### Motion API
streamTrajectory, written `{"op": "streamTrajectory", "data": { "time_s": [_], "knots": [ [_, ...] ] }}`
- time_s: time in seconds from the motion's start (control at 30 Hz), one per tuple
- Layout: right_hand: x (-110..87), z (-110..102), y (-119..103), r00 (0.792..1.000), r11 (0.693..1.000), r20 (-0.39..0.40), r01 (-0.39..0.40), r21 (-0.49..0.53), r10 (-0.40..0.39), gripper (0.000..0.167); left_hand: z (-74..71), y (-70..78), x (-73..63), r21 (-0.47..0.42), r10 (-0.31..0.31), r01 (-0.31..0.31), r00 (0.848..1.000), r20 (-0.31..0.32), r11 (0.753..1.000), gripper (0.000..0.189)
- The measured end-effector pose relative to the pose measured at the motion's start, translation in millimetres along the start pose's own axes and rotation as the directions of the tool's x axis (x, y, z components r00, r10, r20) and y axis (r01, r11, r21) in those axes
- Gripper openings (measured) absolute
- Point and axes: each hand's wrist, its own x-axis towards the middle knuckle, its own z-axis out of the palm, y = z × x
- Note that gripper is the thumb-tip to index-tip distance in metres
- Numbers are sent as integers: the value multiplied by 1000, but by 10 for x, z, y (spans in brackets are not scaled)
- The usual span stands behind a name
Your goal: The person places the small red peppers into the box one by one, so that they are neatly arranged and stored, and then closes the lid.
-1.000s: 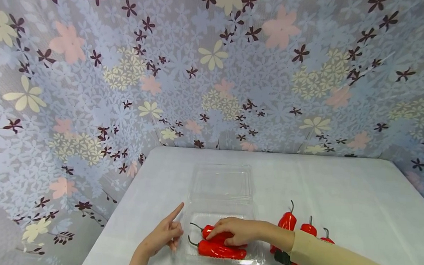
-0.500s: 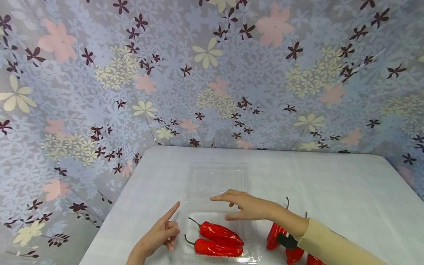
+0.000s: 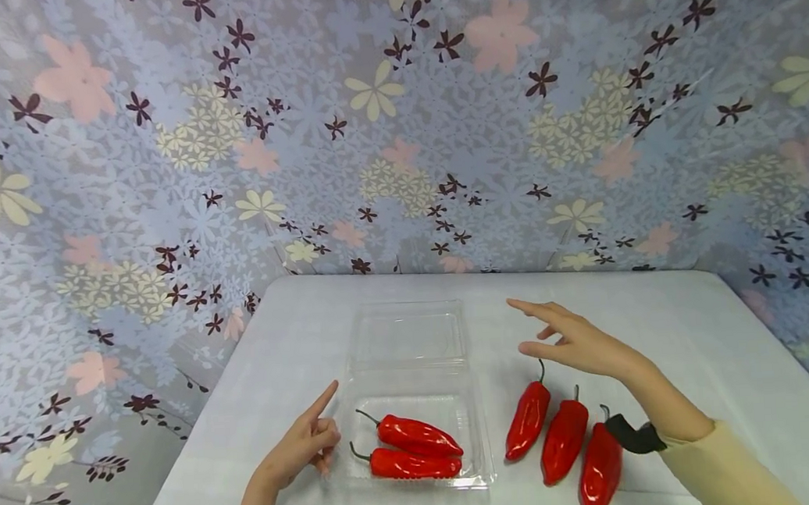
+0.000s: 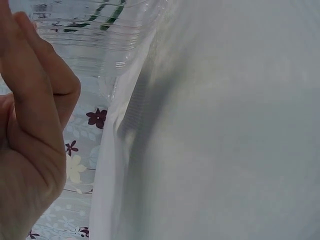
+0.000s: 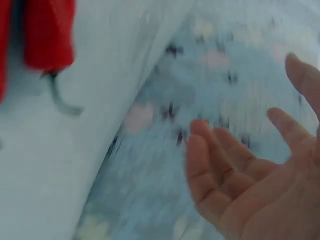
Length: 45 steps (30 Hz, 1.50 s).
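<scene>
A clear plastic clamshell box [image 3: 479,466] lies with its lid [image 3: 406,334] folded back. In its base are two red peppers, the rear one [image 3: 420,434] above the front one [image 3: 415,464], stems to the left. My left hand [image 3: 304,446] is at the box's left edge, index finger straight and the other fingers bent; in the left wrist view this hand [image 4: 37,115] overlaps the ribbed plastic wall [image 4: 95,45]. Over the table to the right, my right hand [image 3: 580,342] holds nothing, its fingers spread and loosely bent, beyond the loose peppers.
Three more red peppers lie side by side right of the box: the left one [image 3: 527,420], the middle one [image 3: 564,441] and the right one [image 3: 600,469]. A white cloth covers the table [image 3: 663,328]. A flowered curtain [image 3: 396,128] hangs behind and beside it.
My right hand has let go of the rear pepper in the box, risen and moved right, past the loose peppers. The left hand stays beside the box. The head view has shifted slightly.
</scene>
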Motion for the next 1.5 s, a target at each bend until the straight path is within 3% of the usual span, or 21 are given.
{"op": "streamTrajectory", "data": {
  "time_s": [0.13,0.2,0.3,0.4,0.47,0.6,0.8,1.03,1.3,1.5],
  "knots": [
    [-416,-67,225,978,980,-60,-197,37,199,76,15,-8,-12,-16,-13,13,1000,4,1000,79],
    [-603,-52,315,944,945,-63,-321,55,324,80,13,-2,-17,-25,-16,16,1000,3,1000,80],
    [-815,15,424,869,870,-39,-490,63,493,88,4,10,-22,-33,-17,17,1000,-2,999,80],
    [-956,109,485,813,811,-11,-580,71,582,91,1,17,-20,-27,-15,15,1000,-3,1000,81],
    [-1026,179,502,797,794,-5,-602,80,604,90,7,16,-15,-25,-13,13,1000,-2,1000,81],
    [-1117,314,498,782,780,-11,-621,81,624,89,7,17,-9,-18,-6,6,1000,-1,1000,81],
    [-1181,489,452,772,772,10,-636,1,636,89,5,20,-9,-23,-12,12,1000,-5,1000,81],
    [-1247,634,421,724,723,47,-690,21,689,93,7,15,-11,-22,-27,26,1000,-3,999,79],
    [-1234,693,436,755,754,20,-651,-86,655,96,7,17,-5,-20,-7,7,1000,-3,1000,80],
    [-1235,717,431,734,734,34,-674,-82,678,100,9,11,-7,-11,-18,18,1000,-6,1000,80]
  ]
}}
